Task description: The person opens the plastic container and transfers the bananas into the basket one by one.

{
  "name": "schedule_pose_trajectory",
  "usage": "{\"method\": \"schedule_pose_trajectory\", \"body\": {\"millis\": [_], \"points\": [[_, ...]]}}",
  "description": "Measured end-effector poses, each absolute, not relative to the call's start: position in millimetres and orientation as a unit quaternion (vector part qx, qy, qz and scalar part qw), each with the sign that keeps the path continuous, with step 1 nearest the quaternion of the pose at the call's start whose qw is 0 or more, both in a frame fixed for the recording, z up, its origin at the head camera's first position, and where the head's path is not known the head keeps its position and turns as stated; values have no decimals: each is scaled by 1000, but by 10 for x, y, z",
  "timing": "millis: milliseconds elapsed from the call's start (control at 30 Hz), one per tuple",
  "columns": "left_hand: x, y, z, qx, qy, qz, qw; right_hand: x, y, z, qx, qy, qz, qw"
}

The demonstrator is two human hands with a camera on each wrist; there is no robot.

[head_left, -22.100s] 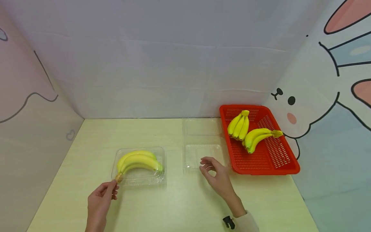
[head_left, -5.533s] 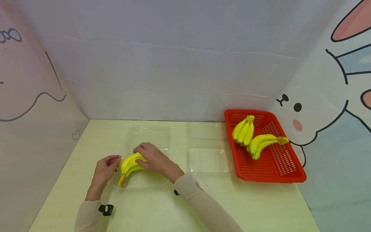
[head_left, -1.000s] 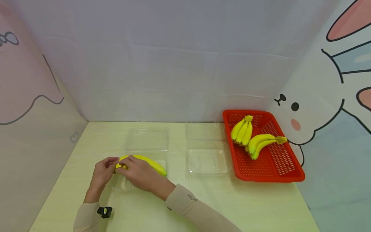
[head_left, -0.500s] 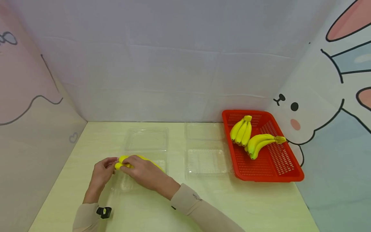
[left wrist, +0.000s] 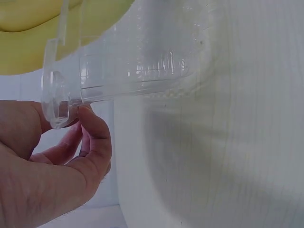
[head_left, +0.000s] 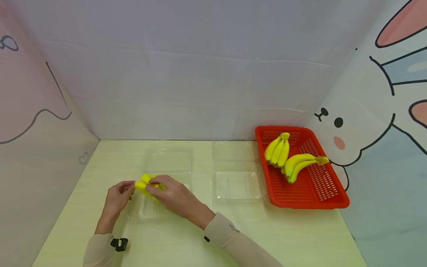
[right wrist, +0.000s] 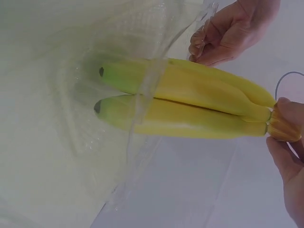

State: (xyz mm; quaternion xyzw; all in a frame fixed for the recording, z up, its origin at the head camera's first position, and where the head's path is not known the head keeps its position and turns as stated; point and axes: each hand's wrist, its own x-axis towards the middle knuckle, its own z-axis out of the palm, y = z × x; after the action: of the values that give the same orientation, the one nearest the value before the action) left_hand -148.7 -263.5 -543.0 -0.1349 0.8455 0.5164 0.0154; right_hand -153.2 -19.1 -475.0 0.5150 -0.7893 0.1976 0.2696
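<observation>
A bunch of yellow bananas (right wrist: 190,109) is tilted in a clear plastic clamshell box (left wrist: 133,71), its green tips down inside and its stem raised. My right hand (head_left: 176,198) pinches the brown stem (right wrist: 284,127) between thumb and fingers. At the box's left side, my left hand (head_left: 115,200) pinches the clear rim, as the left wrist view shows up close. The box's lid (head_left: 169,160) lies folded open behind it. In the head view the right hand hides part of the bunch and of the box.
A second clear clamshell box (head_left: 238,185) lies open to the right. Beside it stands a red basket (head_left: 307,202) with two banana bunches (head_left: 278,150) in it. A white sheet (head_left: 200,92) hangs behind the table.
Over the last second my right hand has moved right with the stem, swinging the bunch round. Earlier the bunch lay flat, stem to the near left. My left hand has stayed at the rim.
</observation>
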Motion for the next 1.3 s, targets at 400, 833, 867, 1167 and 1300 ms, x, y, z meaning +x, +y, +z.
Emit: {"method": "schedule_pose_trajectory", "body": {"millis": [400, 833, 867, 1167, 1300], "points": [[-1487, -2627, -5428, -145, 848, 509, 18, -1556, -28, -4780, 482, -757, 321, 304], [-1483, -2628, -5420, -141, 851, 505, 14, -1563, 127, -4815, 458, -712, 429, 315], [-1483, -2629, -5422, -141, 851, 506, 14, -1560, 141, -4814, 454, -709, 438, 314], [-1483, -2636, -5420, -141, 847, 512, 11, -1525, 286, -4842, 408, -709, 487, 305], [-1477, -2636, -5411, -138, 845, 516, 12, -1499, 340, -4847, 388, -710, 508, 295]]}}
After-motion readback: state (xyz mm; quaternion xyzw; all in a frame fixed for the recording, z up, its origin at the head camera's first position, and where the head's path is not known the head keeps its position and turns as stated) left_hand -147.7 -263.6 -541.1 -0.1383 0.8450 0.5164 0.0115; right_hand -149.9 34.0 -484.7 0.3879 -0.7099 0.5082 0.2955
